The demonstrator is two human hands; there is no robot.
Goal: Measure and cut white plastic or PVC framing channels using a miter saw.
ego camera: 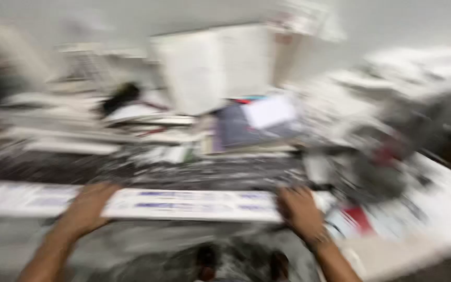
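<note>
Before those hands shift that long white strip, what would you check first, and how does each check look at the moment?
1. Left hand on the long white strip: ok, it rests on the left end.
2. Right hand on the strip: ok, it rests on the right end.
3. Firmness of the hold: cannot tell, the picture is too blurred to show the fingers.
4. Strip lying level: ok, it runs flat between both hands.
5. Room behind the strip: not ok, piled papers and a white box crowd close.
6. Right side free: not ok, a grey and red heap sits beside the right hand.
</note>
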